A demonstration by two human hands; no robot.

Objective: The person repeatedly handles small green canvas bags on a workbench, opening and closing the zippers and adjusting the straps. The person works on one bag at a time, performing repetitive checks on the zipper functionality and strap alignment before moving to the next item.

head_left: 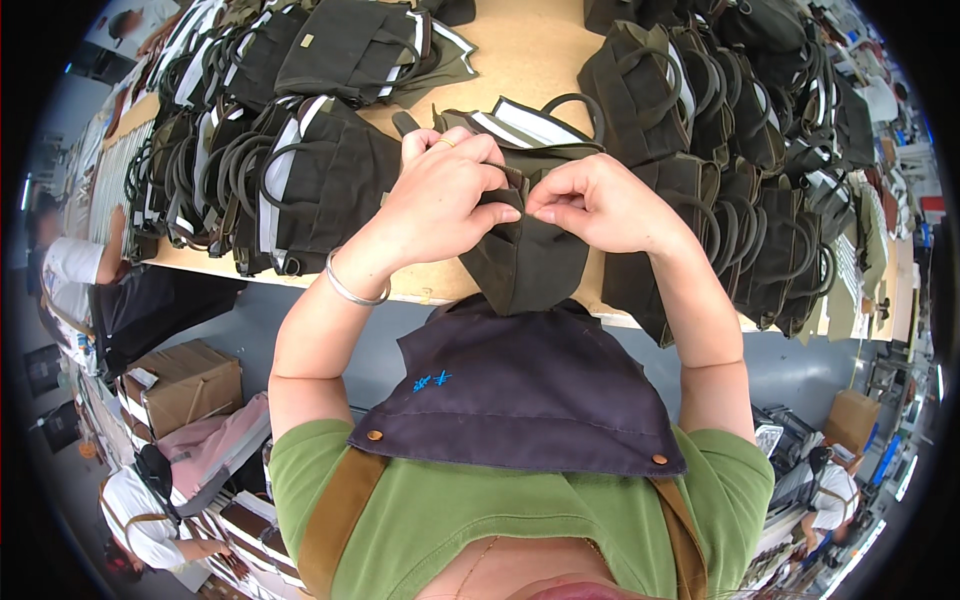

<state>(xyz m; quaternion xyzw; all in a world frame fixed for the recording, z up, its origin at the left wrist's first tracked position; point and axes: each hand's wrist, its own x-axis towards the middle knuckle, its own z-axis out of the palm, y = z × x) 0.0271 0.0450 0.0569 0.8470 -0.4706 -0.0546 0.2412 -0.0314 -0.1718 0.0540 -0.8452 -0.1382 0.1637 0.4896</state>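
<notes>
A dark olive handbag (540, 265), partly sewn in look, hangs over the table's near edge in front of my apron. My left hand (445, 195) is closed on its upper edge, with thumb and forefinger pinched together. Just to the right, my right hand (605, 205) pinches the same bag near a seam, fingertips close to the left thumb. Whatever small part lies between the fingertips is too small to make out. Behind my hands, the bag's white-edged opening and a round dark handle (598, 112) show.
On the wooden table (520, 50), rows of similar dark handbags stand at left (335, 185) and right (640, 95). A cardboard box (185, 385) sits on the floor at left. Other people work at left (75, 285), lower left (145, 515) and lower right (830, 500).
</notes>
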